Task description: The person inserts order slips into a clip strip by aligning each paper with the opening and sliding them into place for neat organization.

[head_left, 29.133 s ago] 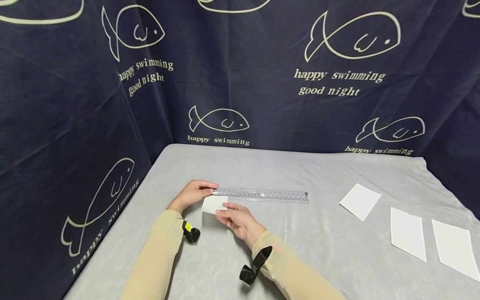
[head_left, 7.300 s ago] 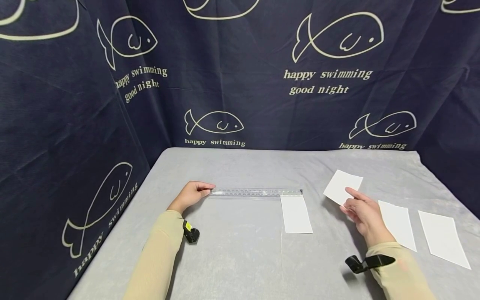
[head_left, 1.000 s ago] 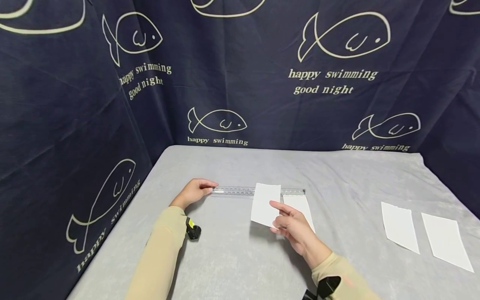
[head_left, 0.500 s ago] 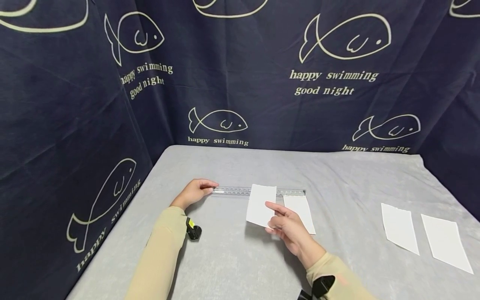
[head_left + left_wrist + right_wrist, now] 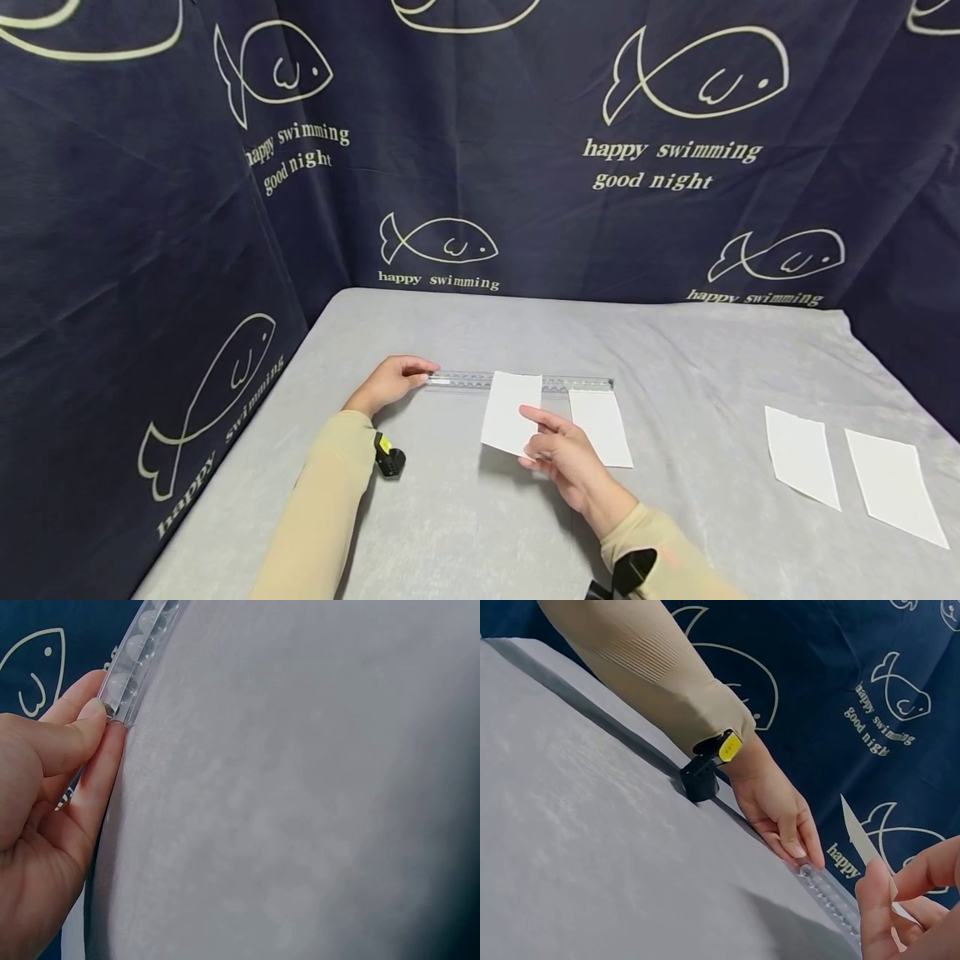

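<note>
A clear plastic ruler (image 5: 555, 384) lies crosswise on the grey cloth. My left hand (image 5: 390, 383) pinches its left end; in the left wrist view the thumb (image 5: 71, 739) is on top and fingers are beneath. My right hand (image 5: 566, 458) holds a white paper sheet (image 5: 506, 412) between thumb and fingers, tilted above the cloth. The sheet covers the middle of the ruler in the head view and appears nearly edge-on in the right wrist view. Another white paper (image 5: 602, 429) lies flat, its top edge along the ruler near the right end, partly behind my right hand.
Two more white sheets, a nearer paper (image 5: 802, 458) and an outer paper (image 5: 896, 486), lie at the right of the table (image 5: 705, 500). Dark blue curtain (image 5: 547, 225) with fish drawings surrounds the back and left side.
One sheet came to lie at the ruler's right part. My right hand lifted another from the right and carried it left; over the last second it drifts further left. The left hand stays.
</note>
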`<state>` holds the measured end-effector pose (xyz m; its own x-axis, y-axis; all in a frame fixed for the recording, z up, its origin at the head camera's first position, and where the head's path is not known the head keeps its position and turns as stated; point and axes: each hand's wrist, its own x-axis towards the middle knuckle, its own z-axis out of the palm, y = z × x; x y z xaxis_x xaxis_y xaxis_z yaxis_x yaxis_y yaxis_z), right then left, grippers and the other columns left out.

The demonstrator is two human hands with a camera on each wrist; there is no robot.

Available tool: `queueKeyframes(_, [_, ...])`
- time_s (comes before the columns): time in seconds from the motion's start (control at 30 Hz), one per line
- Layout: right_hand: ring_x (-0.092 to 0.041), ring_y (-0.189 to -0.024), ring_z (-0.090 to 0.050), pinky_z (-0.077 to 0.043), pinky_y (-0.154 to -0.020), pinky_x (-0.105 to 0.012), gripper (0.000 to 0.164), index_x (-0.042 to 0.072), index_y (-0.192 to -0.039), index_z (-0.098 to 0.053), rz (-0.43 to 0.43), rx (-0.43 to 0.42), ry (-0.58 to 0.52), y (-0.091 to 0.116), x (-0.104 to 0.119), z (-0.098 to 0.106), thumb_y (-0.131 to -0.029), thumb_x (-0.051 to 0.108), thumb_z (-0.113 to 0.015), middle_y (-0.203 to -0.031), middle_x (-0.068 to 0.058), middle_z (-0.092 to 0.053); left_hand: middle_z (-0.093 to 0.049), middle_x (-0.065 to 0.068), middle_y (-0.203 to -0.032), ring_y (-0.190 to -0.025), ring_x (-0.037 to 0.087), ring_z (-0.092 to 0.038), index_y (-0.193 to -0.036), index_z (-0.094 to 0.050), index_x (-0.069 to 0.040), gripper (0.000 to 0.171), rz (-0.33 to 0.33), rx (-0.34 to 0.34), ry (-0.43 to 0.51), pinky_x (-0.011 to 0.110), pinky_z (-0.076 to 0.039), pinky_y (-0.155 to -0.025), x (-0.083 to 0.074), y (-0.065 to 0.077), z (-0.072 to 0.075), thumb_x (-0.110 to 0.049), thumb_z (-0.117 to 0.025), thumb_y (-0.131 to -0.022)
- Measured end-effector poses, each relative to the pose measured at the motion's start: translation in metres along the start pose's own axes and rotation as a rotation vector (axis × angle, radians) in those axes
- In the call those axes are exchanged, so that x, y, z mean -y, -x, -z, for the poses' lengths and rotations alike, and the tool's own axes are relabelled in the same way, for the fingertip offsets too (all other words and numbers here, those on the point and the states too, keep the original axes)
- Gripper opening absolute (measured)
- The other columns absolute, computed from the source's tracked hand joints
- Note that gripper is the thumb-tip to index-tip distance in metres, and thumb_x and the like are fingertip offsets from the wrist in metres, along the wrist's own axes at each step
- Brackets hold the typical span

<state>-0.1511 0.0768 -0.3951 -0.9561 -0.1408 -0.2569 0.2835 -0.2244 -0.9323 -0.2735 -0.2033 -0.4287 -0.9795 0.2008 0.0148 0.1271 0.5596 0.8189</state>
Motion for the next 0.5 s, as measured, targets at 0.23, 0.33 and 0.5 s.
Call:
queueKeyframes(0.23, [-0.011,-0.068,-0.047,-0.050,-0.061,-0.023,0.063,-0.007,-0.130,-0.048,0.002,0.017,0.005,0.000,-0.003,-0.006,-0.067,-0.016,-0.049,-0.097,-0.008,-0.041,-0.065,0.008,-0.111,-0.096,0.018,-0.058,-0.109,-0.070,-0.008,0.023,0.001,-0.007,0.023,0.036,-0.043,-0.089,-0.001,0.001,0.000,-0.003,-0.061,-0.088])
queueKeyframes(0.33, [-0.012,-0.068,-0.047,-0.050,-0.061,-0.023,0.063,-0.007,-0.130,-0.048,0.000,0.021,-0.002,-0.001,-0.004,-0.009,-0.068,-0.016,-0.049,-0.098,-0.009,-0.045,-0.065,0.008,-0.110,-0.096,0.018,-0.057,-0.109,-0.070,-0.008,0.024,0.005,-0.008,0.032,0.036,-0.043,-0.088,-0.002,0.001,0.000,-0.002,-0.061,-0.088])
queueKeyframes(0.5, [-0.012,-0.067,-0.048,-0.050,-0.060,-0.023,0.063,-0.007,-0.130,-0.048,-0.006,0.023,-0.011,-0.002,-0.006,-0.013,-0.067,-0.017,-0.049,-0.095,-0.008,-0.046,-0.065,0.007,-0.110,-0.094,0.017,-0.057,-0.110,-0.070,-0.008,0.024,0.013,-0.005,0.029,0.036,-0.043,-0.088,-0.001,0.001,-0.001,-0.003,-0.061,-0.088])
